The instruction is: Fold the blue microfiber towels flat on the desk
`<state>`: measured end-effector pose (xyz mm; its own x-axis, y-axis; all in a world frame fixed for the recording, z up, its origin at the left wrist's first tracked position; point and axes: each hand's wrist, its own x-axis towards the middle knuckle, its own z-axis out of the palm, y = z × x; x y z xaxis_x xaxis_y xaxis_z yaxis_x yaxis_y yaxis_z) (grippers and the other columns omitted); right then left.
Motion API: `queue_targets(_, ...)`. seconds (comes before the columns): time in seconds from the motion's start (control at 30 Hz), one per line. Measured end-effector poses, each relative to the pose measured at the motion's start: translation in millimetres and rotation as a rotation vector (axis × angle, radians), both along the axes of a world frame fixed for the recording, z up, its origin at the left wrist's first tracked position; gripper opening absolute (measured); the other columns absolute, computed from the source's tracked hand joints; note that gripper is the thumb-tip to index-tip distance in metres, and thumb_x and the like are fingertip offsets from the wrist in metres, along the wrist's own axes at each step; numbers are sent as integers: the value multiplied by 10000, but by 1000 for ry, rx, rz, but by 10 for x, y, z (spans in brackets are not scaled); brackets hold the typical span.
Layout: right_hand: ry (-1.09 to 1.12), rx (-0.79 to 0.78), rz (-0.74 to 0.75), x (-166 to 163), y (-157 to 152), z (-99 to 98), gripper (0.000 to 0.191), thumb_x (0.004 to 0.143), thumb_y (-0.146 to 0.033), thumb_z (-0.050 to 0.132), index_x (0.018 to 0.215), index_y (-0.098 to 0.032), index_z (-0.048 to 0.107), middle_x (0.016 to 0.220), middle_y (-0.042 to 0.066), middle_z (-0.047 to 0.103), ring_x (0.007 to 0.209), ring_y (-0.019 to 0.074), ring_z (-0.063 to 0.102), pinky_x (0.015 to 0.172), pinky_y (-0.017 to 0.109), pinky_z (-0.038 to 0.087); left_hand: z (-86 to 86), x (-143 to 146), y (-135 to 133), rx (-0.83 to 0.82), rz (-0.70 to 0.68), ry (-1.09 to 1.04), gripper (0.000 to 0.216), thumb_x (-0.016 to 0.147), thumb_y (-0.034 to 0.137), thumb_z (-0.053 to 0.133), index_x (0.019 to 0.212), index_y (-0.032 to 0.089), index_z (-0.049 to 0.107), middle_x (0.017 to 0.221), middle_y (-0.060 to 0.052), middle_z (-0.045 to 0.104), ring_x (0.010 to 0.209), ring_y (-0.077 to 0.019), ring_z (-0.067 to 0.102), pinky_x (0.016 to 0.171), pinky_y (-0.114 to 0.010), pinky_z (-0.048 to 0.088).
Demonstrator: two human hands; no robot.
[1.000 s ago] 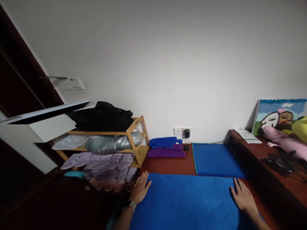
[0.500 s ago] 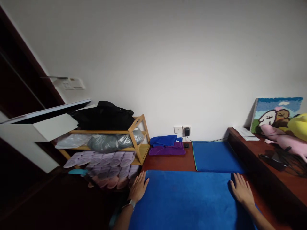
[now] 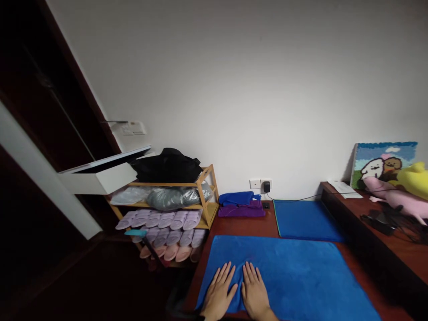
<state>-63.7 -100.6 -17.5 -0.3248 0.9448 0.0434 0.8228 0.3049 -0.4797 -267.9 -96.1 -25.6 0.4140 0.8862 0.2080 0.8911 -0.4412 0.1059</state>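
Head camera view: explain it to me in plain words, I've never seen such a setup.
There is no machine here, only a person's two bare hands. The camera is worn on that person's head, looking forward and down. The left hand and right hand lie side by side, palms down, on a spread blue cloth, creased between them. It lies on a reddish-brown surface. Farther back on that surface lie a green-edged blue piece and a purple bundle with dark blue fabric on top. Neither hand grips anything.

Left hand (image 3: 218, 290), 1; right hand (image 3: 256, 289), 1: both lay palm-down, side by side, just apart, fingers (image 3: 225, 273) extended, thumbs (image 3: 232, 292) innermost.
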Motion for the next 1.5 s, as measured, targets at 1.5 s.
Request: queue_targets(1.5, -384, 29, -723, 3808, -35, -406, 806, 936, -527, 184, 1557, -33, 324, 1645, 131, 285, 1537, 305, 214, 1250, 509, 187, -1, 5, 504, -126, 222, -40, 591, 1015, 584, 286, 1556, 360, 364, 1646, 32, 346, 1527, -225, 281, 1252, -482, 256)
